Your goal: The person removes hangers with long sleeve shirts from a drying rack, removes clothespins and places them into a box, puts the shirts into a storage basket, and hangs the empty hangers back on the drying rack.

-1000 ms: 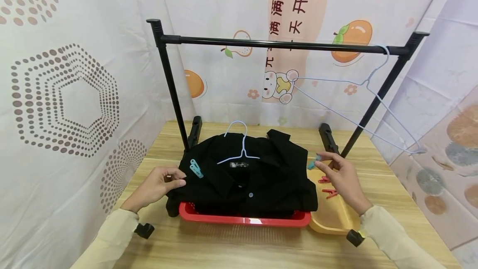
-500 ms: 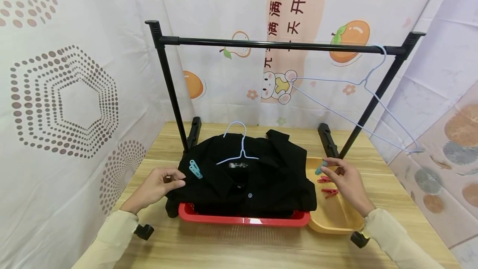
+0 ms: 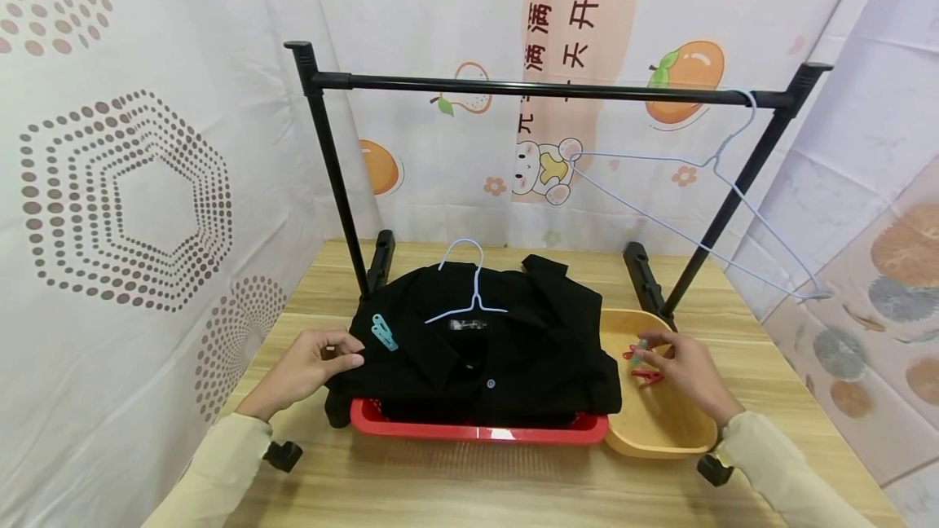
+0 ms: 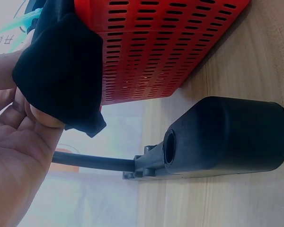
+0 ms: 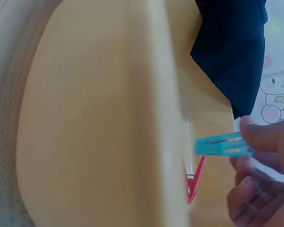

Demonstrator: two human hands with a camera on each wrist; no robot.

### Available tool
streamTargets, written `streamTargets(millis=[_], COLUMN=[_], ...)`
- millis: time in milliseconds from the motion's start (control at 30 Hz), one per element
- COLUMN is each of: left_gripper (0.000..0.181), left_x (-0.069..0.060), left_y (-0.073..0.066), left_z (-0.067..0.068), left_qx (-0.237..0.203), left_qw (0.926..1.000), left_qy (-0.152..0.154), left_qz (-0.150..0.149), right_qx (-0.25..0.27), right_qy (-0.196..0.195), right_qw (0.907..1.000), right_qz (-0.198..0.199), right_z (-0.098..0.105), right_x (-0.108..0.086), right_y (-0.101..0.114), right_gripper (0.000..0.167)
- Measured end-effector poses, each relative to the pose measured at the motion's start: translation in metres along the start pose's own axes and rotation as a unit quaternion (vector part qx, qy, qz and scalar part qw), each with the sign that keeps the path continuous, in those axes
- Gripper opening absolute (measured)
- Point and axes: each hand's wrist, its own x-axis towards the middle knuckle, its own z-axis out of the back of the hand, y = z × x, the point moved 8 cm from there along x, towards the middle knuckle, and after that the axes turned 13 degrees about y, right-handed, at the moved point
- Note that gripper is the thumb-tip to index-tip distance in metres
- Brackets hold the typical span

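Black rack (image 3: 557, 89) stands beyond and above both my grips. Black shirt (image 3: 528, 357) lies between them, its near-left edge in the left grip, the bulk over the red basket (image 3: 480, 433). Blue hanger (image 3: 715, 160) hangs on the bar, above my right grip; the collar hanger (image 3: 477, 300) is midway between grips. Yellow tray (image 3: 649, 426) sits under the right grip.

Left hand (image 3: 311, 365): pinching shirt edge, only cloth in the gap. Right hand (image 3: 685, 369): thumb and finger pinching a teal peg (image 5: 220, 145), one end sticking out. Red pegs (image 3: 647, 378) just beside it; I can't tell if touching.
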Motion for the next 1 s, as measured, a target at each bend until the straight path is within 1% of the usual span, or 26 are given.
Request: streamTargets(millis=[100,167,333,433,567,700,833,900,1000], left_gripper=[0.003,0.003,0.004,0.004,0.004,0.003,0.003,0.003,0.003], left_x=[0.000,0.000,0.000,-0.001,-0.001,0.000,0.000,0.000,0.000], left_y=[0.001,0.001,0.002,0.002,0.003,0.003,0.003,0.003,0.003], left_z=[0.000,0.000,0.000,0.000,0.000,0.000,-0.001,-0.001,-0.001], left_qx=[0.000,0.001,-0.003,-0.005,-0.003,0.000,0.001,0.001,0.001], left_qw=[1.0000,1.0000,1.0000,1.0000,1.0000,1.0000,1.0000,1.0000,1.0000], left_qy=[-0.001,-0.001,-0.002,-0.003,-0.004,-0.004,-0.003,-0.004,-0.005], left_qz=[0.001,0.001,0.001,0.001,0.002,0.001,-0.001,-0.002,-0.002], right_qx=[-0.008,-0.002,0.018,-0.002,-0.049,-0.075,-0.080,-0.075,-0.063], right_qy=[0.026,0.043,0.085,0.097,0.093,0.093,0.100,0.102,0.095], right_qw=[0.9996,0.9991,0.9958,0.9940,0.9915,0.9877,0.9852,0.9852,0.9884], right_qz=[-0.005,-0.001,0.029,0.051,0.077,0.101,0.114,0.115,0.100], right_z=[-0.005,-0.009,-0.018,-0.021,-0.023,-0.025,-0.027,-0.026,-0.021], right_x=[0.001,0.003,0.006,0.006,0.006,0.006,0.007,0.007,0.008], right_y=[-0.001,-0.002,0.000,0.002,0.006,0.010,0.012,0.012,0.014], right_gripper=[0.032,0.031,0.025,0.024,0.025,0.028,0.031,0.029,0.022])
